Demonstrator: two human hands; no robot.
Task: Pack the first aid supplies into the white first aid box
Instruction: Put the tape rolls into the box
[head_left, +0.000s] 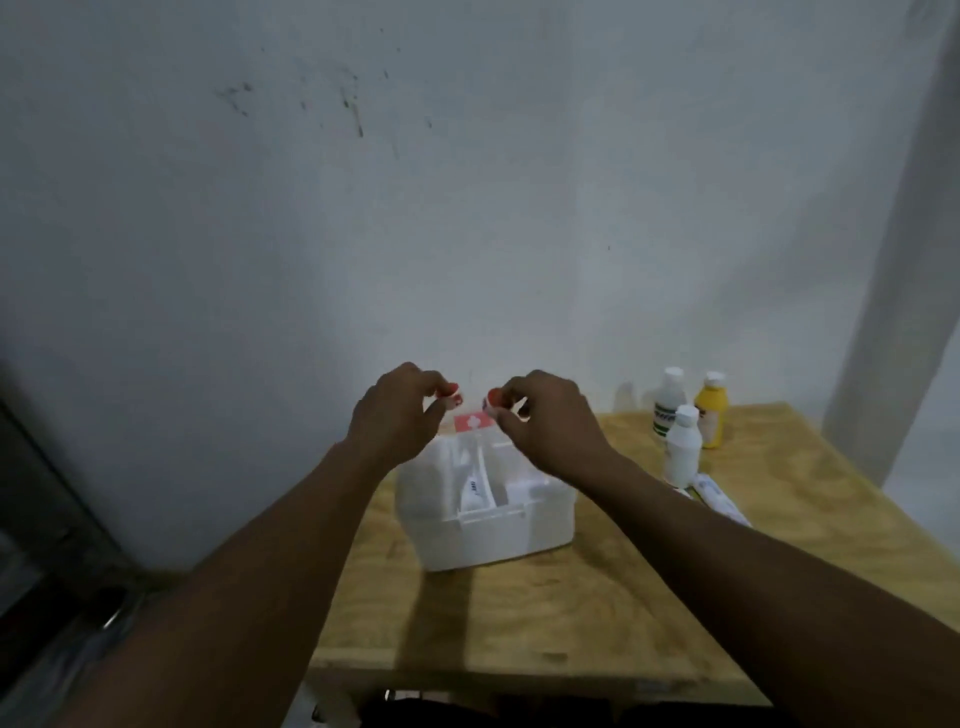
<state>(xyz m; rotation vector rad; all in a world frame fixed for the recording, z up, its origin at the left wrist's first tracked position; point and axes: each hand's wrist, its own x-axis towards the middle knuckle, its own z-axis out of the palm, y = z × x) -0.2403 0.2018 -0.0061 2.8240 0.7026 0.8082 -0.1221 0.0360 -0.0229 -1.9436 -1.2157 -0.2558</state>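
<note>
On table, open: white first aid box; white tube in middle compartment. Above box: left hand, grip pinched on red-white piece; right hand, grip pinched on second red-white piece, maybe tape. Right of box: bottles.

1. Table, near half: open wood, free passage.
2. White first aid box near far edge; left hand and right hand crowd the space above it.
3. Far right corner: bottles, packets.
4. Wall closes far edge.
</note>
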